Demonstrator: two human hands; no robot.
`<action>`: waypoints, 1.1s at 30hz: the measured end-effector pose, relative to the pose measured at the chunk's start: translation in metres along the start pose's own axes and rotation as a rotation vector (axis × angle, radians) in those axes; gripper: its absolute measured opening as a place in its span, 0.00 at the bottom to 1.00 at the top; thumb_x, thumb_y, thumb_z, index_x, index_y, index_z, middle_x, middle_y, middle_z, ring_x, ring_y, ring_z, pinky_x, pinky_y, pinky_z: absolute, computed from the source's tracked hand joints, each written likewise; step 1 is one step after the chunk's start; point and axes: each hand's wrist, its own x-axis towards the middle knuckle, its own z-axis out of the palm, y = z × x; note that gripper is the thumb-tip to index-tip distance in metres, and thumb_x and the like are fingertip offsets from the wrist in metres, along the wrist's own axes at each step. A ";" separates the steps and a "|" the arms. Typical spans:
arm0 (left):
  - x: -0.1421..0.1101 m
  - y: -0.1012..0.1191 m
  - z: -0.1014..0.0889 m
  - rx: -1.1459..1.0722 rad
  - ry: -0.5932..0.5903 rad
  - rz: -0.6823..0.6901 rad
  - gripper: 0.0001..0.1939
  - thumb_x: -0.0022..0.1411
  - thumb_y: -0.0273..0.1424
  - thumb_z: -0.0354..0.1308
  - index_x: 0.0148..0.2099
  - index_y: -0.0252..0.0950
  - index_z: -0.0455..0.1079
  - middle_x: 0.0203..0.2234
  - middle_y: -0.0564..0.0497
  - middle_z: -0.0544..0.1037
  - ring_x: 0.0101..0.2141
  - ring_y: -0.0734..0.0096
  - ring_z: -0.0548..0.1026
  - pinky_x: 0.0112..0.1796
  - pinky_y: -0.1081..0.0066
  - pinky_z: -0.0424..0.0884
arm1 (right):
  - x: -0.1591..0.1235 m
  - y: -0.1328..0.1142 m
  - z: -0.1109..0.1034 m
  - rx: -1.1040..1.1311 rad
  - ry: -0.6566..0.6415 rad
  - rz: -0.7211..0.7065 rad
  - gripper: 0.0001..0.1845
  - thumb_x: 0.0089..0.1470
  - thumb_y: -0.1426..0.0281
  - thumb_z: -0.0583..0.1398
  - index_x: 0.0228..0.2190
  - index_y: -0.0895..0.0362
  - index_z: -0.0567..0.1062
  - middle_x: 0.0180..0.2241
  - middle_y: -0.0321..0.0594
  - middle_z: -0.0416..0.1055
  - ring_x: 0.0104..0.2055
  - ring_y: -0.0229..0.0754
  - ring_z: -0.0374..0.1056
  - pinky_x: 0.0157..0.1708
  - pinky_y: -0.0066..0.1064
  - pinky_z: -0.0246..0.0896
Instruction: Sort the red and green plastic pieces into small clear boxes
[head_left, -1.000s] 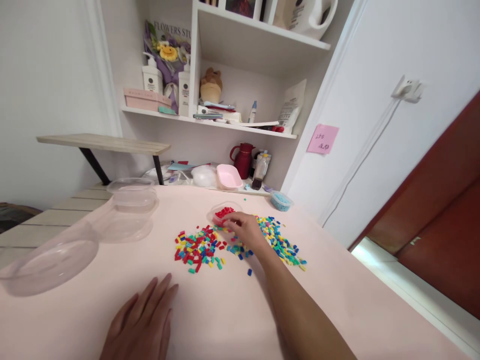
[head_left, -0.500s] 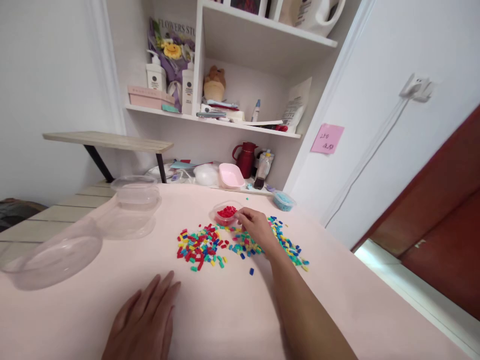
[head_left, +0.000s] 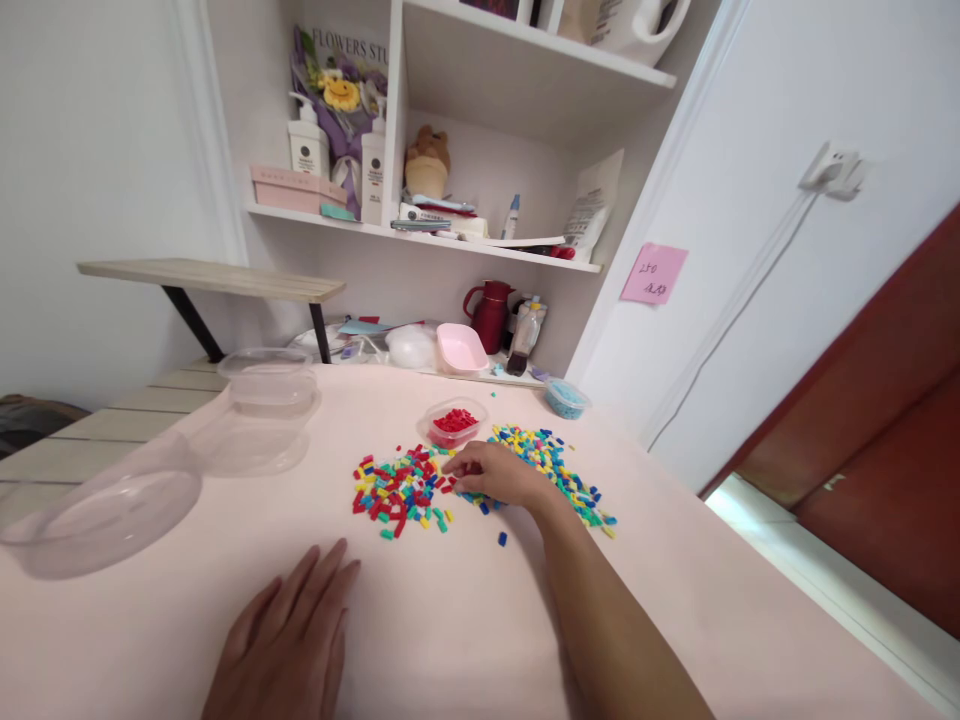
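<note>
My right hand (head_left: 491,474) hovers at the gap between two heaps of small coloured plastic bricks, its thumb and forefinger apart. Beside the fingertips lie a few red bricks at the edge of the left heap (head_left: 405,490). The right heap (head_left: 559,462), mostly yellow, blue and green, is partly hidden beneath my hand and wrist. Just beyond stands a clear plastic tub (head_left: 430,430) with red bricks (head_left: 455,421) in it. My left hand (head_left: 289,630) lies flat on the pink tabletop (head_left: 420,620), fingers stretched out, holding nothing.
Clear empty containers (head_left: 112,515) stand along the left side of the table. A lidded tub of light blue pieces (head_left: 566,398) is at the back right. Behind the table are a pink basin (head_left: 462,348), a dark red jug (head_left: 491,315) and a bottle (head_left: 525,340). One blue brick (head_left: 502,539) lies apart.
My right hand has moved from the rim of the red-brick tub back toward me and slightly left, down to the heaps. The left hand has stayed put.
</note>
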 end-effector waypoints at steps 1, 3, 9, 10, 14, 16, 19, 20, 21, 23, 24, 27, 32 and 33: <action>0.000 0.000 0.000 0.001 0.006 0.002 0.21 0.60 0.29 0.48 0.54 0.40 0.69 0.52 0.51 0.77 0.51 0.63 0.73 0.50 0.62 0.59 | 0.001 0.001 0.001 0.003 -0.007 -0.007 0.11 0.47 0.71 0.64 0.36 0.52 0.81 0.30 0.35 0.77 0.32 0.37 0.71 0.32 0.26 0.62; 0.001 0.000 0.000 0.003 0.009 0.006 0.21 0.59 0.29 0.49 0.54 0.40 0.69 0.52 0.51 0.77 0.51 0.63 0.73 0.50 0.62 0.59 | 0.002 0.002 0.004 0.017 -0.009 -0.023 0.09 0.48 0.73 0.63 0.33 0.53 0.81 0.29 0.34 0.77 0.31 0.37 0.71 0.32 0.25 0.61; 0.003 0.001 0.000 0.000 0.031 0.024 0.21 0.59 0.28 0.49 0.53 0.38 0.70 0.51 0.50 0.78 0.50 0.62 0.74 0.49 0.61 0.59 | 0.005 -0.001 0.009 0.083 0.056 -0.054 0.05 0.49 0.71 0.62 0.30 0.54 0.80 0.27 0.34 0.76 0.30 0.36 0.70 0.31 0.25 0.61; 0.003 0.001 0.000 -0.002 0.031 0.020 0.21 0.59 0.28 0.49 0.53 0.38 0.70 0.51 0.50 0.78 0.50 0.62 0.74 0.49 0.61 0.59 | 0.004 -0.003 0.009 0.110 0.079 -0.052 0.05 0.50 0.69 0.62 0.29 0.55 0.80 0.26 0.34 0.76 0.29 0.36 0.70 0.30 0.25 0.61; 0.002 0.001 0.001 -0.013 0.013 -0.006 0.21 0.60 0.29 0.48 0.54 0.41 0.70 0.51 0.52 0.77 0.51 0.64 0.73 0.49 0.62 0.59 | 0.003 -0.008 0.008 0.279 0.152 0.036 0.11 0.53 0.65 0.59 0.25 0.57 0.77 0.20 0.33 0.69 0.23 0.35 0.65 0.23 0.24 0.59; 0.002 0.000 0.001 -0.018 0.003 -0.012 0.21 0.60 0.29 0.48 0.54 0.41 0.69 0.52 0.52 0.77 0.52 0.64 0.72 0.50 0.63 0.59 | 0.003 -0.010 0.008 0.360 0.161 0.094 0.12 0.52 0.63 0.59 0.24 0.57 0.76 0.19 0.33 0.67 0.22 0.35 0.64 0.20 0.24 0.58; 0.002 0.001 0.000 -0.015 0.007 -0.004 0.21 0.60 0.29 0.48 0.54 0.40 0.70 0.52 0.51 0.77 0.52 0.63 0.72 0.50 0.62 0.59 | 0.002 -0.012 0.009 0.416 0.150 0.089 0.13 0.52 0.61 0.60 0.23 0.57 0.74 0.18 0.33 0.66 0.20 0.34 0.62 0.20 0.24 0.57; 0.003 0.001 -0.001 -0.013 0.009 -0.003 0.21 0.60 0.29 0.48 0.54 0.40 0.70 0.52 0.51 0.77 0.51 0.63 0.73 0.50 0.62 0.59 | 0.002 -0.012 0.009 0.427 0.140 0.073 0.14 0.52 0.61 0.60 0.22 0.58 0.74 0.18 0.33 0.66 0.20 0.34 0.61 0.20 0.24 0.56; 0.003 0.001 -0.001 -0.012 0.010 -0.002 0.21 0.60 0.29 0.48 0.54 0.40 0.70 0.52 0.51 0.77 0.51 0.64 0.73 0.50 0.62 0.59 | 0.002 -0.013 0.010 0.439 0.131 0.062 0.15 0.52 0.60 0.60 0.22 0.58 0.73 0.17 0.33 0.66 0.20 0.33 0.60 0.19 0.24 0.55; 0.003 0.001 -0.002 -0.011 0.010 -0.003 0.20 0.60 0.29 0.48 0.53 0.40 0.70 0.51 0.52 0.77 0.51 0.64 0.73 0.50 0.62 0.59 | 0.003 -0.014 0.011 0.472 0.137 0.058 0.16 0.52 0.59 0.60 0.22 0.58 0.74 0.17 0.33 0.66 0.20 0.33 0.60 0.20 0.24 0.55; 0.003 0.001 -0.002 -0.011 0.010 -0.004 0.20 0.60 0.29 0.48 0.53 0.40 0.70 0.51 0.52 0.77 0.51 0.64 0.73 0.50 0.62 0.59 | 0.004 -0.014 0.011 0.492 0.167 0.058 0.15 0.51 0.59 0.60 0.23 0.58 0.74 0.18 0.33 0.66 0.20 0.33 0.60 0.20 0.24 0.55; 0.003 0.002 -0.001 -0.013 0.011 -0.016 0.20 0.60 0.29 0.48 0.54 0.40 0.70 0.52 0.52 0.77 0.51 0.65 0.72 0.50 0.63 0.59 | 0.011 -0.015 0.013 0.585 0.386 0.046 0.15 0.51 0.58 0.60 0.27 0.58 0.76 0.19 0.33 0.68 0.21 0.34 0.61 0.23 0.26 0.58; 0.001 0.003 -0.001 -0.033 -0.015 -0.043 0.20 0.60 0.30 0.48 0.54 0.41 0.70 0.53 0.52 0.76 0.52 0.64 0.72 0.50 0.63 0.59 | 0.021 -0.008 0.012 0.672 0.621 0.040 0.22 0.51 0.56 0.61 0.42 0.57 0.77 0.33 0.40 0.76 0.31 0.40 0.69 0.34 0.32 0.65; 0.001 0.003 -0.001 -0.034 -0.022 -0.044 0.20 0.60 0.30 0.48 0.54 0.41 0.70 0.53 0.52 0.76 0.52 0.64 0.72 0.50 0.63 0.59 | 0.021 -0.006 0.011 0.668 0.611 0.036 0.23 0.51 0.56 0.61 0.45 0.56 0.76 0.38 0.42 0.76 0.34 0.41 0.70 0.37 0.33 0.66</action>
